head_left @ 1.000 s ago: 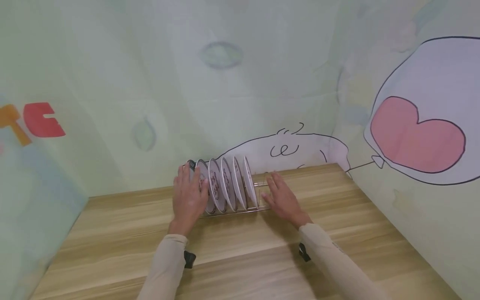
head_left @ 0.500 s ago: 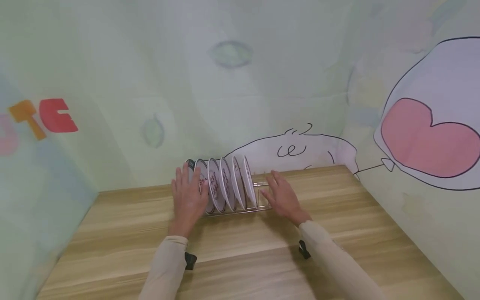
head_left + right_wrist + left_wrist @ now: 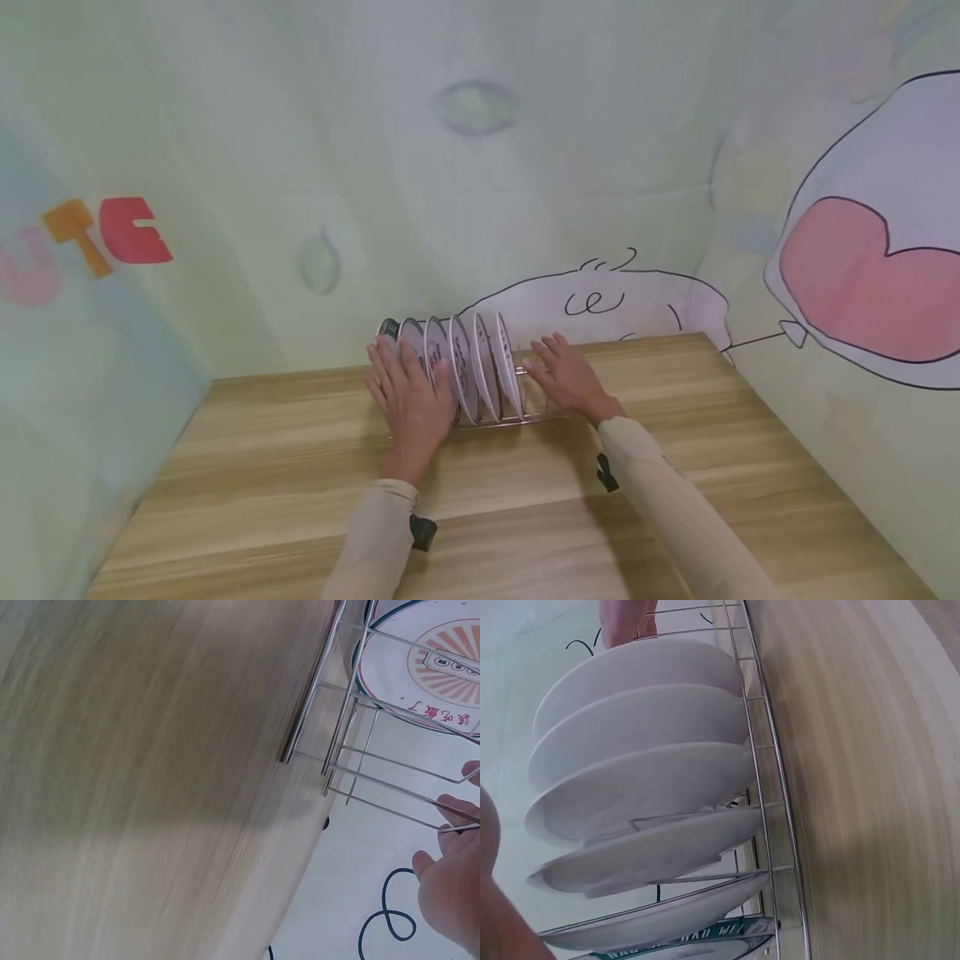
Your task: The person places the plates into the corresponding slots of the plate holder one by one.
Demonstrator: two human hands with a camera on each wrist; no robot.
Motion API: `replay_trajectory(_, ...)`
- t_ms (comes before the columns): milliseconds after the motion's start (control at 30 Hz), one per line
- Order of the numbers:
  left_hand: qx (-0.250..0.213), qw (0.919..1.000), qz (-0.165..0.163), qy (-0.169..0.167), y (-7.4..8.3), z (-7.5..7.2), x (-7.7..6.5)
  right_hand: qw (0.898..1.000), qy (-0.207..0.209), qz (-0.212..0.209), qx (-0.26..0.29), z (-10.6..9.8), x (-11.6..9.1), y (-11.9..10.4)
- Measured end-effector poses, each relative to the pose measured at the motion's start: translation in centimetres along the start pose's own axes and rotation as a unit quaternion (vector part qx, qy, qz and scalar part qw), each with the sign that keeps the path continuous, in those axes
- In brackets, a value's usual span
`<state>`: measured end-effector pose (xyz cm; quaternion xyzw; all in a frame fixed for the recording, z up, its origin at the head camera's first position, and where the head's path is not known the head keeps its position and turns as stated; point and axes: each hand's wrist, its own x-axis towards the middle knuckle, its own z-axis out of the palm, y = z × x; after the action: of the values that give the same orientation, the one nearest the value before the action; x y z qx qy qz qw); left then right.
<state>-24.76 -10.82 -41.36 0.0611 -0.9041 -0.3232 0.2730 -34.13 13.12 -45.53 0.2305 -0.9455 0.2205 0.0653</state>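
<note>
Several white plates stand on edge in a wire dish rack (image 3: 495,423) at the back of the table. The rightmost plate (image 3: 507,367) has a red pattern; the leftmost plate (image 3: 387,327) has a dark lettered rim, teal in the left wrist view. My left hand (image 3: 416,404) lies over the left plates with its fingers spread and straight, covering their lower parts. At the rack's right end is my right hand (image 3: 570,379), fingers extended beside the end wires. In the right wrist view, its fingertips (image 3: 454,806) overlap those wires.
The wood-grain table (image 3: 510,508) reaches towards me in front of the rack. Close behind rises a printed cloth backdrop (image 3: 360,167), which also runs down both sides.
My left hand has shifted right across the plates. The right hand has moved slightly left and up against the rack's end. The head view has turned a little left; the plates stay upright.
</note>
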Motion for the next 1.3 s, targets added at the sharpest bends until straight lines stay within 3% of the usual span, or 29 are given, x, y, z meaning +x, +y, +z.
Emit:
replay_trajectory(233, -0.001, 0.9997, -0.006, 0.024, 0.1, 0.8, -0.1, 1.000, -0.014, 0.005, -0.010, 0.0, -0.2, 0.0)
replay_trajectory(500, 0.015, 0.9991, -0.018, 0.035, -0.1, 1.5, 0.1, 0.999, -0.002, -0.004, -0.049, 0.1, -0.7, -0.1)
replay_trajectory(767, 0.008, 0.9980, -0.026, 0.057, -0.2, 1.8, 0.6, 0.998, 0.005, 0.020, -0.059, 0.3, -1.4, -0.4)
replay_trajectory(1300, -0.020, 0.9970, -0.073, 0.014, -0.5, 1.3, 2.1, 0.998, 0.025, 0.034, -0.052, 0.4, -4.0, -1.8)
